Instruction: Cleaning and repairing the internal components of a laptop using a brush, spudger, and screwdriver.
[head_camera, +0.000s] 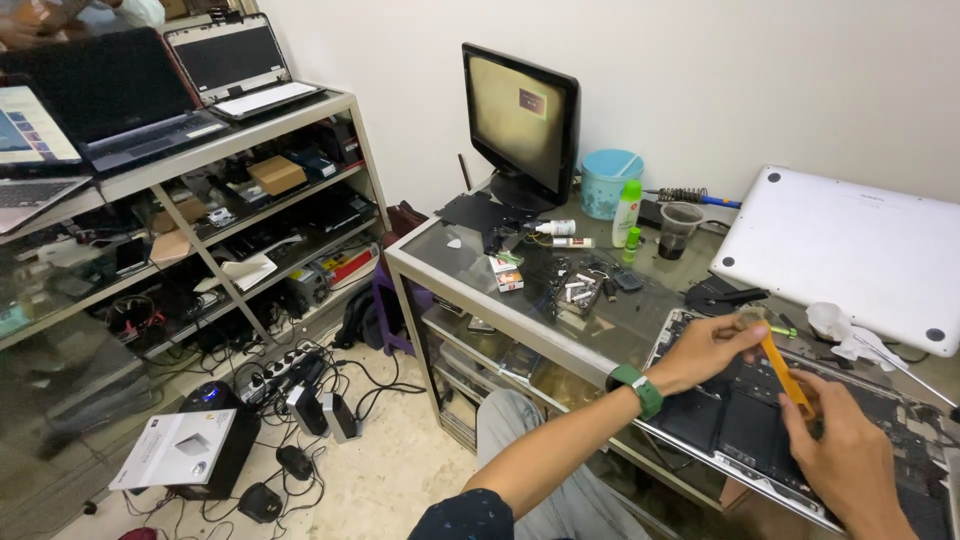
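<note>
Gripping an orange pry tool (783, 372) at both ends, the two hands work over an opened laptop (745, 420) whose dark inner parts lie bare beneath them on the glass table (455, 262). The left hand (705, 350), with a green watch (636, 386) at its wrist, pinches the tool's upper end between thumb and fingers; the right hand (850, 455) closes around the lower end, nearer the person. Just beyond the right hand lies the laptop's white bottom cover (840, 250), turned underside up, with crumpled white tissue (835, 325) between. Beyond the left hand sit small parts (580, 290), a green-capped bottle (626, 212), a dark cup (678, 230), a blue tub (610, 183) and a monitor (520, 118). Far off to the left hand's side, shelves (200, 200) carry more laptops, with cables (300, 385) on the floor.
</note>
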